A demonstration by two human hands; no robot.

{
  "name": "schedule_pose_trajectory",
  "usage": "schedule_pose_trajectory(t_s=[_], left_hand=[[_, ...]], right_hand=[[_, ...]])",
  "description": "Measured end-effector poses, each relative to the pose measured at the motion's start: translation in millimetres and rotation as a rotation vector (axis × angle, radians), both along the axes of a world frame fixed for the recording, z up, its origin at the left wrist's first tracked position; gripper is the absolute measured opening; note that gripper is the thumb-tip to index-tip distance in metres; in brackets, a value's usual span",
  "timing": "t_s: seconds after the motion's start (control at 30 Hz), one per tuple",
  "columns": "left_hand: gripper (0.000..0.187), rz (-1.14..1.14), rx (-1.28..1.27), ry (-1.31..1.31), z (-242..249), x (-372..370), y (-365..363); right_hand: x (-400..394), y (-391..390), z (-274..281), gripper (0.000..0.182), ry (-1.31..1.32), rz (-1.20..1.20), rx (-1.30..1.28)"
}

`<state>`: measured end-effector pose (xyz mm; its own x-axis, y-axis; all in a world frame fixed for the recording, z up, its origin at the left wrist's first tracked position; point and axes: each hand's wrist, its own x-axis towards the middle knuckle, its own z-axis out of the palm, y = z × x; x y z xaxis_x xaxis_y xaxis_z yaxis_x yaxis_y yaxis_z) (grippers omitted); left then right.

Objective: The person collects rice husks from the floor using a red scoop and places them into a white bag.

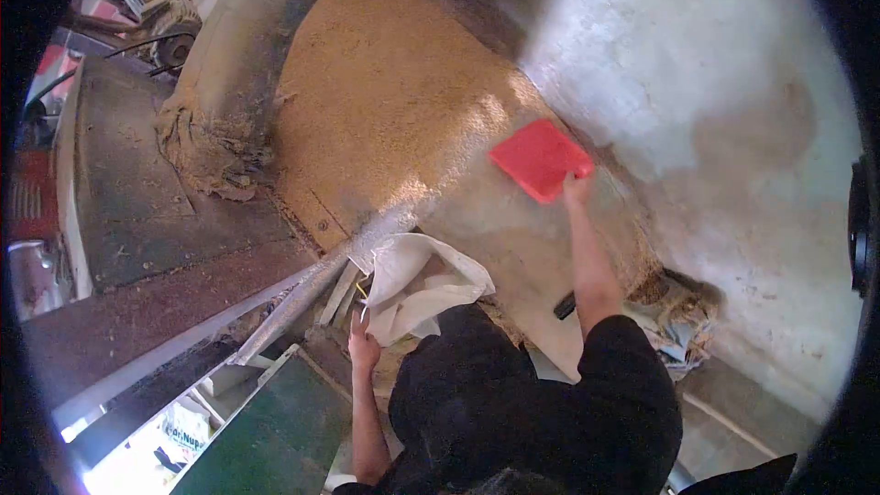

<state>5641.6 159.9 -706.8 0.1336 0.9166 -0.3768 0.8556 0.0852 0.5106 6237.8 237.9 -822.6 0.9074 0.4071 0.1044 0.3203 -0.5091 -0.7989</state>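
My right hand [577, 185] grips the near corner of a flat red scoop [538, 158], held out over the floor at the edge of a heap of golden-brown grain [376, 92]. Whether the scoop holds anything cannot be made out. Close to my body, my left hand [364, 345] is closed on the rim of a white sack [412, 280]. The sack's mouth gapes open, and a bit of yellow shows at its left edge beside my fingers.
A pale stained wall [715, 82] rises on the right. A metal bar [302, 298] slants at the left of the sack, above a green panel [275, 431]. Bundled cloth [215, 151] hangs left of the heap. A black handle [565, 305] lies near my right forearm.
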Motion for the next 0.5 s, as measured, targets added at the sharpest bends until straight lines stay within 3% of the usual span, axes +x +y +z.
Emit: schedule_pose_trajectory(t_s=[0.07,0.13,0.17,0.23,0.37,0.43,0.5], left_hand=[[0.062,0.013,-0.013,-0.008,2,1,2],[0.062,0.026,-0.025,-0.016,8,5,4],[0.062,0.058,-0.087,-0.058,15,10,6],[0.063,0.103,-0.153,-0.095,26,17,9],[0.064,0.150,-0.220,0.019,26,25,15],[0.064,0.155,-0.222,0.085,26,30,17],[0.058,0.154,-0.235,0.255,35,41,26]], right_hand=[[-25,77,38,0.048,0.121,0.040,-0.272],[3,138,-59,0.054,-0.065,0.186,-0.225],[-4,161,-57,0.054,-0.059,0.203,-0.230],[-35,198,-33,0.051,-0.062,0.193,0.005],[-59,211,-13,0.052,0.089,0.200,-0.108],[-41,202,-56,0.047,0.305,0.223,0.159],[-29,187,-83,0.040,0.244,0.219,0.231]])
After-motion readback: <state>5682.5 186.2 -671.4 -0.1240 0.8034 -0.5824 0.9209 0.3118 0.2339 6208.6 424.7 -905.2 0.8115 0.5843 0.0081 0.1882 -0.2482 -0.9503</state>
